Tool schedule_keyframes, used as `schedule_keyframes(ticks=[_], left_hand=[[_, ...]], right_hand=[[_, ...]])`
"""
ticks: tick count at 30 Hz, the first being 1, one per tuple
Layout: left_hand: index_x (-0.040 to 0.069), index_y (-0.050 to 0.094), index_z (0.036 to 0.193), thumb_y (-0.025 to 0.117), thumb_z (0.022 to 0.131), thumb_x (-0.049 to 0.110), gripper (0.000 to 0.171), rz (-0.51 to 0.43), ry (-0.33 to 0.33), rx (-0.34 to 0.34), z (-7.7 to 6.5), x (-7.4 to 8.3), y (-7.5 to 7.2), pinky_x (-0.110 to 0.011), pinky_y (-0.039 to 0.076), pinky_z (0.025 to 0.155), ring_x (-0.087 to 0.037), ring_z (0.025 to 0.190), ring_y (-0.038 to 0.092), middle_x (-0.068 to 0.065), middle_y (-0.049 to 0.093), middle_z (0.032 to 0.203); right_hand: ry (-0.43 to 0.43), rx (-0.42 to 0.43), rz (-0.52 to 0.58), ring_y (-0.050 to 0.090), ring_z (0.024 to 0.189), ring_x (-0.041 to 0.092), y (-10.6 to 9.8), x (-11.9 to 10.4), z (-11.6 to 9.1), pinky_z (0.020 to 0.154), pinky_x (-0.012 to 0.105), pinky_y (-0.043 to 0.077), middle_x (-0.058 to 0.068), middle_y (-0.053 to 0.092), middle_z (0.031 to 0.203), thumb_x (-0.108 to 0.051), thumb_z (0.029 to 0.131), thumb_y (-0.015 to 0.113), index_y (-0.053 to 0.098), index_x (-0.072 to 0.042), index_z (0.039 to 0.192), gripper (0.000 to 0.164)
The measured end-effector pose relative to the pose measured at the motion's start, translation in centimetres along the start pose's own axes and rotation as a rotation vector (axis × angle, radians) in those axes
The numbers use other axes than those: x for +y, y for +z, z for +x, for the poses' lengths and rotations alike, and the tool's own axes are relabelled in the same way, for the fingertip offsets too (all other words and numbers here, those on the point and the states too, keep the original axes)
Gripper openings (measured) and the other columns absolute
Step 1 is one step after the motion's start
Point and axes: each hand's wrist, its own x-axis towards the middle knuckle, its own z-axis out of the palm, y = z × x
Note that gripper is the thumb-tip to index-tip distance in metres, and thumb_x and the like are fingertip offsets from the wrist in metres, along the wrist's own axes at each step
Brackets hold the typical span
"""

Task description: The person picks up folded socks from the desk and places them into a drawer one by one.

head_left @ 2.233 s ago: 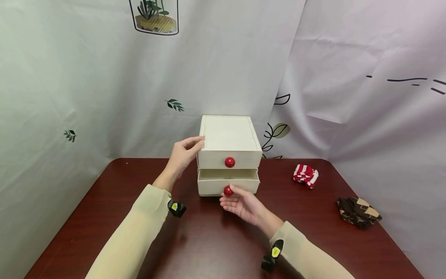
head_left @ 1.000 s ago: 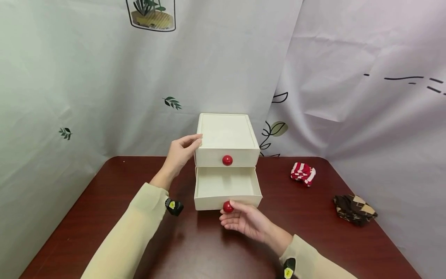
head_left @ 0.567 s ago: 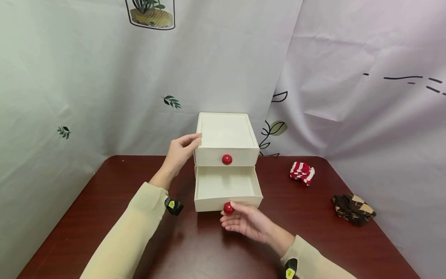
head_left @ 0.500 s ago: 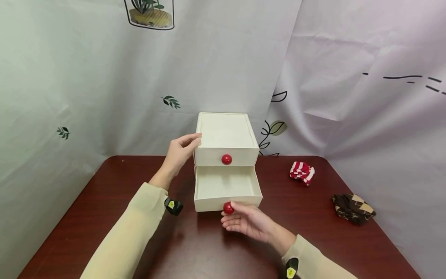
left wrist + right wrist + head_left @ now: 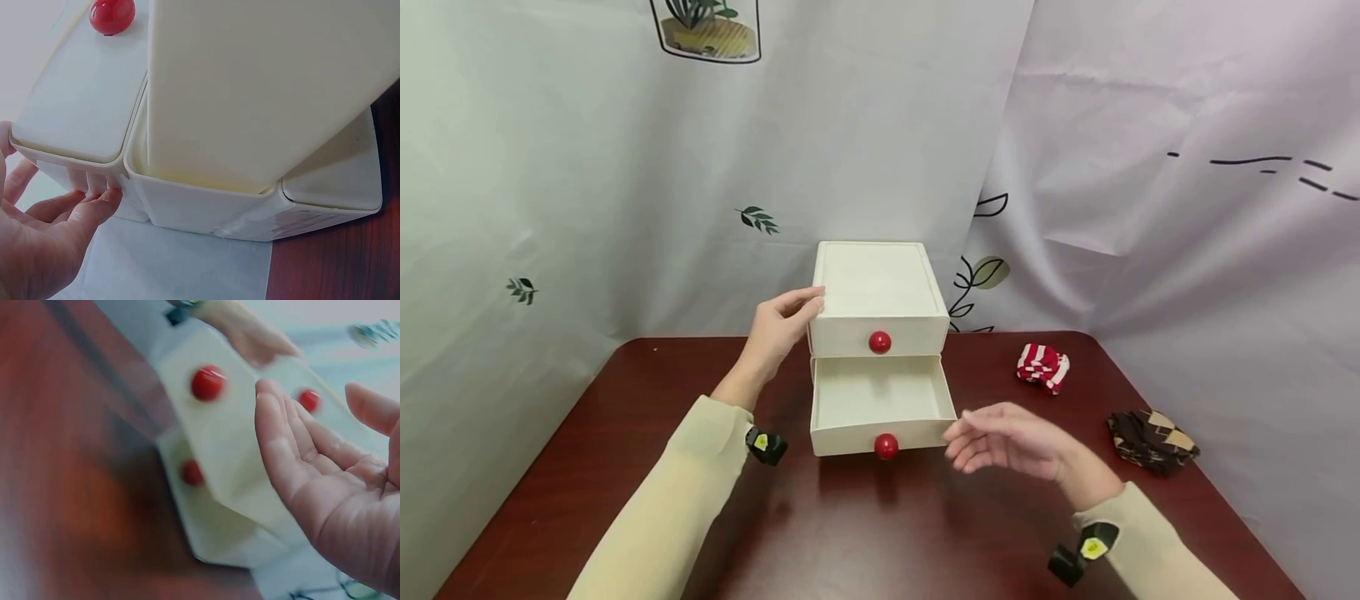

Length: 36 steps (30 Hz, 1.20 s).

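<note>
A white drawer cabinet (image 5: 880, 279) with red round knobs stands at the table's back. Its middle drawer (image 5: 880, 400) is pulled out with nothing inside; the top drawer (image 5: 81, 94) and bottom drawer (image 5: 340, 169) are closed. My left hand (image 5: 778, 329) holds the cabinet's upper left edge, fingertips against its side in the left wrist view. My right hand (image 5: 1011, 442), fingers relaxed and holding nothing, is off the middle drawer's knob (image 5: 886, 447), near that drawer's front right corner. In the right wrist view the bottom drawer's knob (image 5: 192, 472) shows below the pulled-out one.
To the right on the dark red table (image 5: 880, 533) lie a red-and-white striped cloth bundle (image 5: 1042, 367) and, nearer, a brown argyle cloth bundle (image 5: 1152, 442). A pale printed curtain (image 5: 887, 125) hangs close behind the cabinet.
The middle drawer slid out toward me while my right hand pinched its knob. That hand then let go and moved right. My left hand stayed on the cabinet's edge.
</note>
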Motion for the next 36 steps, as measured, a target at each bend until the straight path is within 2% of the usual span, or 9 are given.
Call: schedule_keyframes(ticks=[5, 12, 15, 21, 27, 29, 32, 34, 36], left_hand=[[0.014, 0.061, 0.125, 0.065, 0.087, 0.039, 0.046, 0.002, -0.005, -0.003, 0.0, -0.2, -0.2, -0.038, 0.043, 0.092, -0.017, 0.113, 0.051, -0.005, 0.056, 0.127], [0.013, 0.06, 0.126, 0.064, 0.088, 0.037, 0.046, 0.025, -0.006, 0.008, -0.4, -0.1, -1.2, -0.036, 0.042, 0.093, -0.016, 0.114, 0.05, -0.005, 0.055, 0.128], [0.012, 0.06, 0.127, 0.064, 0.088, 0.037, 0.046, 0.017, -0.012, -0.005, -0.4, -0.1, -1.3, -0.037, 0.041, 0.094, -0.017, 0.115, 0.049, -0.006, 0.054, 0.129], [0.013, 0.06, 0.127, 0.063, 0.089, 0.035, 0.044, 0.004, -0.023, -0.009, -0.4, 0.0, -1.0, -0.038, 0.04, 0.095, -0.017, 0.117, 0.048, -0.005, 0.054, 0.13], [0.013, 0.061, 0.126, 0.064, 0.088, 0.036, 0.045, 0.005, -0.013, 0.009, -0.3, 0.0, -0.8, -0.037, 0.041, 0.094, -0.016, 0.115, 0.049, -0.004, 0.055, 0.129], [0.013, 0.061, 0.126, 0.065, 0.088, 0.037, 0.045, 0.002, -0.006, 0.01, -0.2, 0.0, -0.8, -0.037, 0.041, 0.094, -0.017, 0.115, 0.049, -0.005, 0.055, 0.128], [0.013, 0.062, 0.125, 0.065, 0.087, 0.037, 0.045, -0.003, 0.0, 0.016, -0.2, 0.1, -0.7, -0.037, 0.042, 0.094, -0.016, 0.115, 0.05, -0.004, 0.056, 0.128], [0.013, 0.062, 0.125, 0.065, 0.087, 0.036, 0.044, -0.004, 0.008, 0.017, -0.2, 0.1, -0.7, -0.038, 0.042, 0.094, -0.016, 0.114, 0.05, -0.005, 0.056, 0.127], [0.012, 0.061, 0.125, 0.065, 0.087, 0.036, 0.045, -0.007, 0.015, 0.017, -0.1, 0.1, -0.6, -0.038, 0.041, 0.094, -0.017, 0.115, 0.05, -0.005, 0.056, 0.128]], right_hand=[[-0.074, 0.089, -0.024, 0.064, 0.091, 0.026, -2.2, -1.6, -1.8, 0.083, 0.038, 0.049, 0.015, 0.066, 0.104, -0.009, 0.103, 0.027, 0.056, 0.006, 0.121, 0.038], [-0.173, 0.15, 0.0, 0.061, 0.099, 0.026, -6.2, -2.0, -3.9, 0.087, 0.038, 0.047, 0.013, 0.063, 0.11, -0.01, 0.104, 0.018, 0.053, 0.003, 0.126, 0.043], [-0.217, 0.213, 0.011, 0.06, 0.101, 0.025, -7.8, -2.0, -5.3, 0.088, 0.037, 0.046, 0.012, 0.063, 0.112, -0.012, 0.104, 0.018, 0.055, 0.0, 0.125, 0.044], [-0.266, 0.451, 0.0, 0.062, 0.1, 0.024, -9.6, -2.0, -8.1, 0.086, 0.036, 0.048, 0.008, 0.066, 0.109, -0.013, 0.104, 0.027, 0.065, -0.009, 0.115, 0.039], [-0.322, 0.756, -0.154, 0.065, 0.092, 0.018, -10.7, -1.6, -10.4, 0.078, 0.029, 0.051, 0.004, 0.069, 0.101, -0.016, 0.099, 0.046, 0.066, -0.014, 0.109, 0.022], [-0.331, 0.858, -0.229, 0.066, 0.09, 0.017, -12.0, -1.0, -11.3, 0.076, 0.028, 0.051, 0.003, 0.069, 0.098, -0.02, 0.096, 0.053, 0.064, -0.014, 0.11, 0.019], [-0.343, 0.974, -0.305, 0.066, 0.089, 0.017, -15.5, 0.3, -13.1, 0.073, 0.028, 0.052, 0.001, 0.07, 0.098, -0.026, 0.091, 0.061, 0.062, -0.013, 0.115, 0.027], [-0.346, 1.018, -0.321, 0.065, 0.092, 0.017, -18.0, 1.1, -14.6, 0.073, 0.027, 0.052, 0.001, 0.069, 0.1, -0.027, 0.091, 0.062, 0.061, -0.013, 0.119, 0.031], [-0.37, 1.063, -0.291, 0.065, 0.092, 0.016, -19.7, 1.6, -15.9, 0.072, 0.026, 0.052, 0.0, 0.069, 0.101, -0.026, 0.09, 0.063, 0.062, -0.014, 0.119, 0.032]])
